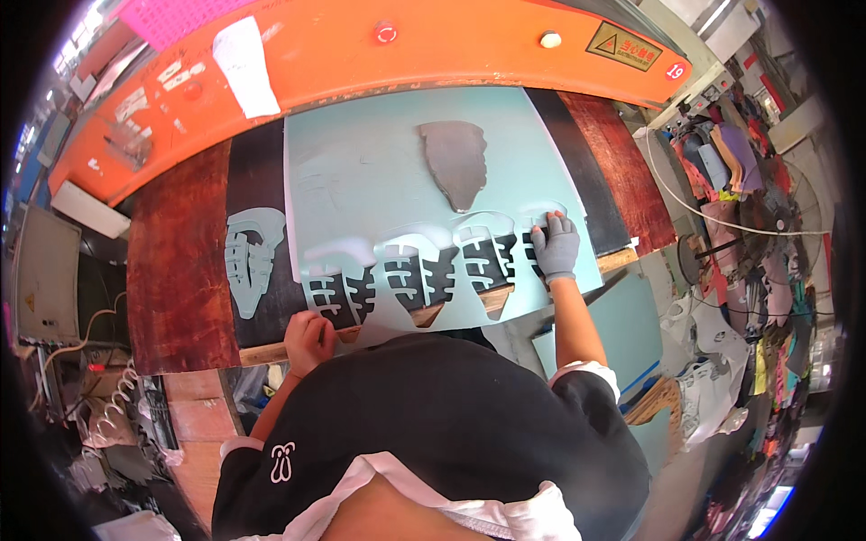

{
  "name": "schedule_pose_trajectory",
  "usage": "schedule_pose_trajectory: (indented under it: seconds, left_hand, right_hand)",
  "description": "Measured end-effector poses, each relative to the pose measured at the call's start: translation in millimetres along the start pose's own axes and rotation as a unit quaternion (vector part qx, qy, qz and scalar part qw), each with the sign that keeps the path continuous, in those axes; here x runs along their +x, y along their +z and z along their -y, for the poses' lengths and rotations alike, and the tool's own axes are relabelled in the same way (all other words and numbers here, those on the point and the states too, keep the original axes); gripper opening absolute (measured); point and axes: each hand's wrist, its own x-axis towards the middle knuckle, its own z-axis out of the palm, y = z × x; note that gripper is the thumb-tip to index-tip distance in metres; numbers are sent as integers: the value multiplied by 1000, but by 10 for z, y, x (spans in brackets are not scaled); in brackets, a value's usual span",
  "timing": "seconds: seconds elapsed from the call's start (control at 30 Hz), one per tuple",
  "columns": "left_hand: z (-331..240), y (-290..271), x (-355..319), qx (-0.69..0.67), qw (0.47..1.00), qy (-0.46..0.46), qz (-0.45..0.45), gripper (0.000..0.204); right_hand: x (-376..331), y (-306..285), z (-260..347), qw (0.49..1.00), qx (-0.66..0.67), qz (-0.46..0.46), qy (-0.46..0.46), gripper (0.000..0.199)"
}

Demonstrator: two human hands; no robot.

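Note:
A pale blue-green sheet [379, 171] lies on the dark wooden bed of an orange press. Several shoe-part shapes are cut out along its near edge, showing black underneath. My bare left hand [308, 341] pinches the sheet's near left edge beside a cut-out. My right hand [553, 245], in a grey glove, presses flat on the rightmost cut-out at the sheet's right edge. A grey metal cutting die [456, 160] rests on the sheet farther back. One loose cut piece [251, 261] lies on the black strip to the left of the sheet.
The orange press head [361, 54] arches over the far side of the bed. More pale sheets [622, 334] lean low on the right. Stacks of coloured shoe parts [731, 158] and cables crowd the right; a grey control box [45, 279] stands left.

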Motion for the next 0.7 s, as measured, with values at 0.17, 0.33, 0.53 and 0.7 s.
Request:
schedule_pose_trajectory:
  seconds: [0.17,0.33,0.53,0.7]
  left_hand:
    - [390,172,503,51,998,-10,-40,10]
    - [801,459,1005,204,971,-92,-82,16]
    - [1301,740,1621,198,969,-106,-102,20]
    - [1652,884,2114,205,966,-115,-111,19]
  right_hand:
    - [590,342,58,1000,-4,6,0,44]
    - [1448,534,40,995,64,46,55,34]
    - [3091,515,-228,951,280,-80,103,29]
    - [4037,631,-355,914,392,-67,80,28]
